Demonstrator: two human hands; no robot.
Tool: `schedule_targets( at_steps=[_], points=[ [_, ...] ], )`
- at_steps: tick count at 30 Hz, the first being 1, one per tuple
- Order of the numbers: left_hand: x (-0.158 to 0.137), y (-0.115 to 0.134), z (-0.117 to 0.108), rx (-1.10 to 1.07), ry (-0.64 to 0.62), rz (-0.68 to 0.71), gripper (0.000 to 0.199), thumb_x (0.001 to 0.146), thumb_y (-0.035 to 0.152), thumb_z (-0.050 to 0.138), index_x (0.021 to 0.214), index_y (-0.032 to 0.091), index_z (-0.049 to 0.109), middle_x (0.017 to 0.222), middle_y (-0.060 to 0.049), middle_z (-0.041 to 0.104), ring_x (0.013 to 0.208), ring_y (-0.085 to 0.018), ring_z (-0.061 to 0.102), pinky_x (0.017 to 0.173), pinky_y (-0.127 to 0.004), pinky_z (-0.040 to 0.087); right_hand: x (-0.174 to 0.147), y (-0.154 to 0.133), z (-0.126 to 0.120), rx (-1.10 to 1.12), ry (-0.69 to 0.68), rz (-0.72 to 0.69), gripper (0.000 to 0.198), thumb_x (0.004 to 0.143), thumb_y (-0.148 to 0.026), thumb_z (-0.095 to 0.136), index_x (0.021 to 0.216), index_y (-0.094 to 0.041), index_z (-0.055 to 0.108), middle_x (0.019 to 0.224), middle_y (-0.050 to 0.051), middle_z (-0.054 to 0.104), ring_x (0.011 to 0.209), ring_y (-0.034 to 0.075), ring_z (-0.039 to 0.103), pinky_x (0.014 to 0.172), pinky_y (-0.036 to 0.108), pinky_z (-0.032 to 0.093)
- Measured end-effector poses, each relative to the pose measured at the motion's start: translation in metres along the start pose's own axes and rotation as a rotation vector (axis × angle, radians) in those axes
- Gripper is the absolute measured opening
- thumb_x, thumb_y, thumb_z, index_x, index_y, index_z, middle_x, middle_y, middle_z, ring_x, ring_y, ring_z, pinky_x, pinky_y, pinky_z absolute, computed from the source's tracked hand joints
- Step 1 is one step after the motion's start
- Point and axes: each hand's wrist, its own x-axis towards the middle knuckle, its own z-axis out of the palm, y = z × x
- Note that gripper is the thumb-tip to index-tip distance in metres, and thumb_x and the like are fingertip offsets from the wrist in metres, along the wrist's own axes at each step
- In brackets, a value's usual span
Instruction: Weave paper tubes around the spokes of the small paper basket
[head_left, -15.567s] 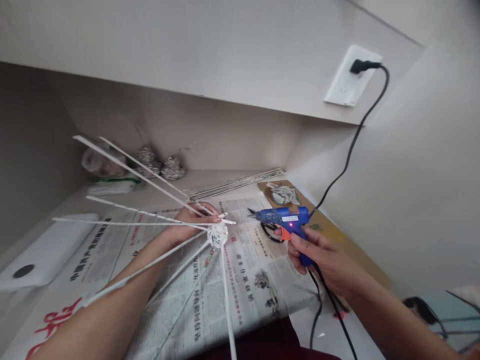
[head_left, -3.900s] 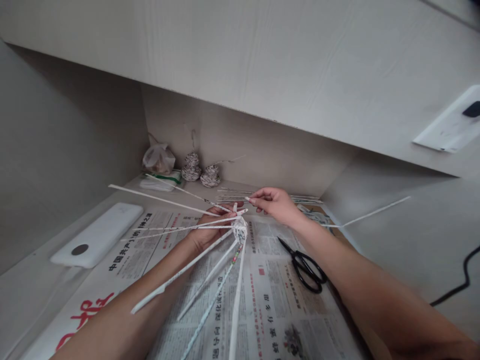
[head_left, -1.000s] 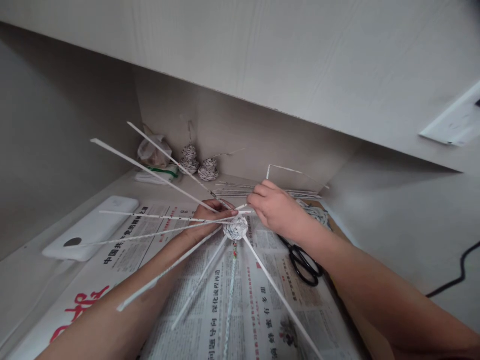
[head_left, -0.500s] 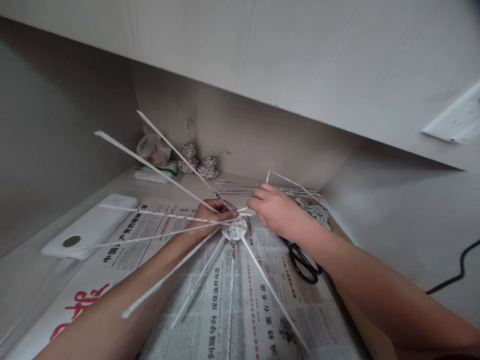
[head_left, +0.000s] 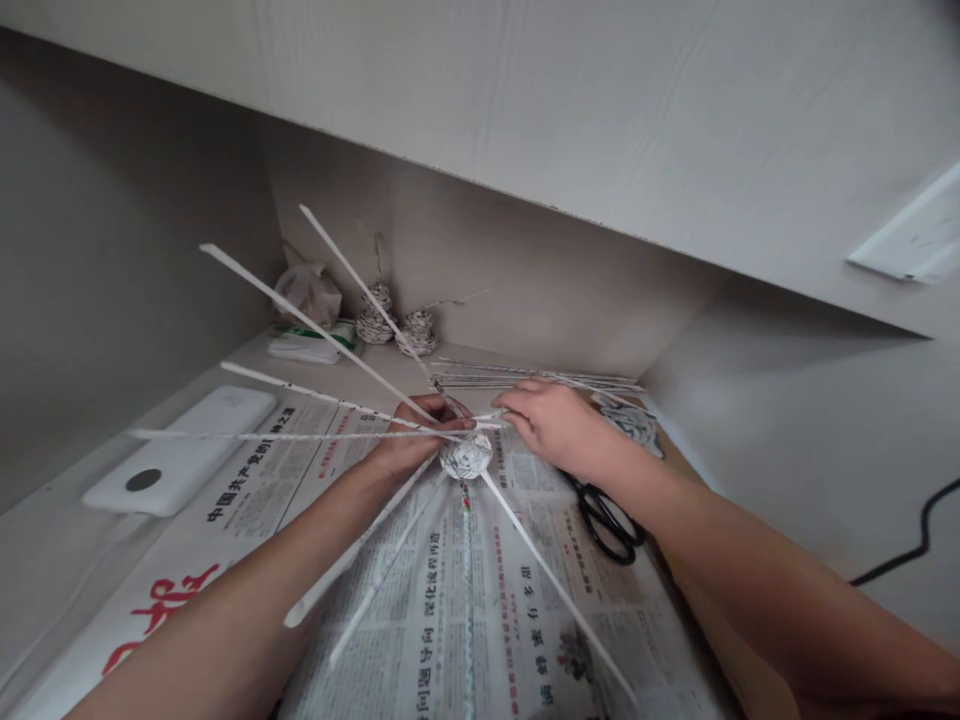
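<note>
A small round woven paper piece, with long rolled-paper spokes fanning out from it, is held above the newspaper. My left hand closes round its far left side, the thumb pressed near the base of the spokes. My right hand pinches a thin rolled-paper strip just right of the woven piece. Part of that strip is hidden behind the fingers. Black-handled scissors lie beneath my right forearm.
Newspaper covers the tabletop. Several loose paper sticks lie at the back, near two small woven pieces. A white power bank-like slab is at left. A slanted panel overhangs the back.
The woven piece has turned slightly, and its left spokes have swung upward. The bent strip that stood above my right hand has dropped down behind it. My right hand has tilted flatter.
</note>
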Motion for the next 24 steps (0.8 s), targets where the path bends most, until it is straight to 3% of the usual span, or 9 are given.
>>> schedule_targets(
  at_steps=[12,24],
  points=[
    [-0.001,-0.006,0.001,0.030,-0.014,-0.014,0.028,0.063,0.038,0.089,0.078,0.016,0.081,0.079,-0.009,0.078,0.069,-0.018,0.068,0.063,-0.029,0.052,-0.006,0.000,0.010,0.071,0.136,0.041,0.014,0.093,-0.016,0.056,0.090,-0.016,0.069,0.085,0.005,0.063,0.077,0.017,0.058,0.072,0.027,0.039],
    [-0.004,-0.001,0.002,0.087,-0.035,-0.010,0.029,0.065,0.041,0.086,0.079,0.016,0.081,0.076,-0.009,0.077,0.065,-0.018,0.067,0.060,-0.029,0.051,-0.004,-0.005,0.012,0.078,0.118,0.039,0.016,0.091,-0.015,0.055,0.086,-0.016,0.070,0.083,0.006,0.066,0.078,0.018,0.059,0.072,0.029,0.039]
  ],
)
